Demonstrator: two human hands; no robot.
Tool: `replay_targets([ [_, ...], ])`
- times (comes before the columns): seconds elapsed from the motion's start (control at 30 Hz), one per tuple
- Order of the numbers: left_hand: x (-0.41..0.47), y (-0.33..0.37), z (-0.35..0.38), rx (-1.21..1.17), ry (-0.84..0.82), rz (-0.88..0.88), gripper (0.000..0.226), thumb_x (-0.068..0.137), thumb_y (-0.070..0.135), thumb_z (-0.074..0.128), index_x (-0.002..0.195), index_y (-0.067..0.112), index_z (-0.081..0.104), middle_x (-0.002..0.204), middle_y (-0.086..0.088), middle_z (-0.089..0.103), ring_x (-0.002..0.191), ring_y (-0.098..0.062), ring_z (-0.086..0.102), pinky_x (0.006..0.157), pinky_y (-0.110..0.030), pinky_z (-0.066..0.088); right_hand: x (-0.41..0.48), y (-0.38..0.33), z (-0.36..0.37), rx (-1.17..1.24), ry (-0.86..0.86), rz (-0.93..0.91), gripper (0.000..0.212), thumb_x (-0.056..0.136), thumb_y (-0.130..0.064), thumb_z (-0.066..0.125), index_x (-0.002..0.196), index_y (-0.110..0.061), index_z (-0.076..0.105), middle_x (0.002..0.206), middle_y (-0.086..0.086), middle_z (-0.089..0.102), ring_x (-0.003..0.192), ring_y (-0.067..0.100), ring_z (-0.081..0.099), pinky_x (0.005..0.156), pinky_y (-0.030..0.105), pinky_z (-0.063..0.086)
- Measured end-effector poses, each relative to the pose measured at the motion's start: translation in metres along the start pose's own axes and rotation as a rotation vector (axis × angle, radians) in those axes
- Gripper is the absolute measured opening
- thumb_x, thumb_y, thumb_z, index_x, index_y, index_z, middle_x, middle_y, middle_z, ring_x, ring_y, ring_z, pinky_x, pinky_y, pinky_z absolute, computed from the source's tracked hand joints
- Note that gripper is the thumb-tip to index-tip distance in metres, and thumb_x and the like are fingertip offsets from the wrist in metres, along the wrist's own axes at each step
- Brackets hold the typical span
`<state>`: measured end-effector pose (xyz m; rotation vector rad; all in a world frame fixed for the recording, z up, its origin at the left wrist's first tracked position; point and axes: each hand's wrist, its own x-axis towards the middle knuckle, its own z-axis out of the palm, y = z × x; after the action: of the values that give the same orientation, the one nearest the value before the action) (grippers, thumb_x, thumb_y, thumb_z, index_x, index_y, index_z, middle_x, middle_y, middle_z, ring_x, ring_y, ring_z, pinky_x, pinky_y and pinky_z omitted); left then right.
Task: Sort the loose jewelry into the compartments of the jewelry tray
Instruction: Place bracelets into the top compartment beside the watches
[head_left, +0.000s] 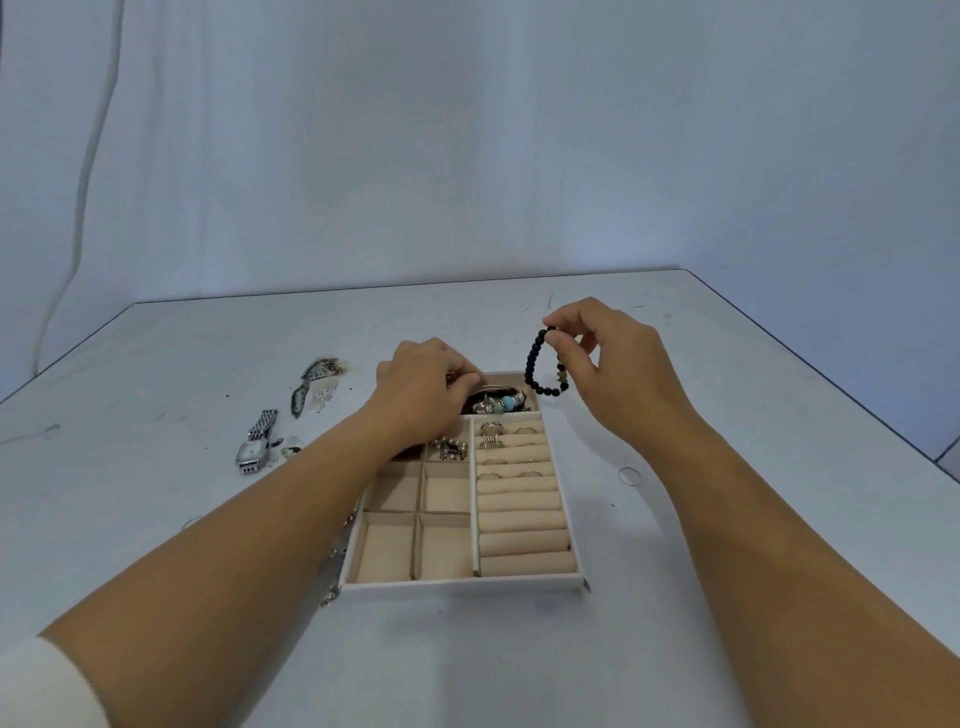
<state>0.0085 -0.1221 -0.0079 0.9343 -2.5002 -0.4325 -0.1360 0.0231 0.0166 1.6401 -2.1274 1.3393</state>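
A white jewelry tray (462, 584) with beige lining lies in the middle of the table. Its far long compartment holds a pile of bracelets (501, 402). My right hand (613, 364) pinches a black bead bracelet (535, 366) that hangs above the tray's far right corner. My left hand (423, 392) lies curled over the tray's far left part, fingers down on something there; what they touch is hidden. Rings (491, 434) sit in the ring rolls on the right, and silver pieces (451, 448) fill one small square compartment.
To the left of the tray, on the white table, lie a silver watch (257, 441), a patterned band (311, 384) and small loose bits. A thin ring (628, 475) lies right of the tray. A chain (332, 561) runs along the tray's left side.
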Motion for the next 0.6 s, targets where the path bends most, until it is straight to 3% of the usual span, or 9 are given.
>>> replay_targets([
  [0.17,-0.014,-0.006,-0.013,-0.001,0.127,0.048,0.030,0.098,0.032,0.043,0.123,0.031,0.060,0.125,0.004,0.057,0.124,-0.021,0.040,0.098,-0.043,0.031,-0.001,0.000,0.004,0.012,-0.021,0.012,0.013,0.093,-0.025,0.055,0.104,-0.024,0.063,0.089,-0.011,0.061,0.080,0.008,0.055,0.068,0.009,0.038],
  [0.37,-0.045,-0.033,-0.035,0.047,0.108,0.075,0.036,0.098,0.035,0.041,0.130,0.022,0.053,0.130,0.003,0.054,0.125,-0.016,0.041,0.096,-0.031,0.026,0.003,-0.004,0.007,0.051,-0.023,0.017,0.012,0.093,-0.025,0.056,0.103,-0.025,0.063,0.090,-0.012,0.062,0.079,0.005,0.055,0.066,0.009,0.038],
  [0.53,-0.067,-0.054,-0.038,0.062,0.036,0.087,0.049,0.093,0.045,0.033,0.132,0.023,0.051,0.128,0.005,0.054,0.121,-0.013,0.046,0.103,-0.039,0.038,0.013,-0.013,0.012,0.084,0.011,-0.007,0.013,0.093,-0.026,0.056,0.103,-0.024,0.064,0.089,-0.013,0.062,0.078,0.001,0.054,0.066,0.007,0.038],
  [0.6,-0.072,-0.057,-0.037,0.049,0.031,0.079,0.051,0.092,0.046,0.032,0.133,0.022,0.051,0.130,0.005,0.054,0.122,-0.013,0.046,0.102,-0.037,0.038,0.016,-0.019,0.015,0.094,0.023,-0.022,0.013,0.092,-0.026,0.056,0.103,-0.024,0.064,0.087,-0.017,0.060,0.077,-0.001,0.054,0.066,0.006,0.037],
])
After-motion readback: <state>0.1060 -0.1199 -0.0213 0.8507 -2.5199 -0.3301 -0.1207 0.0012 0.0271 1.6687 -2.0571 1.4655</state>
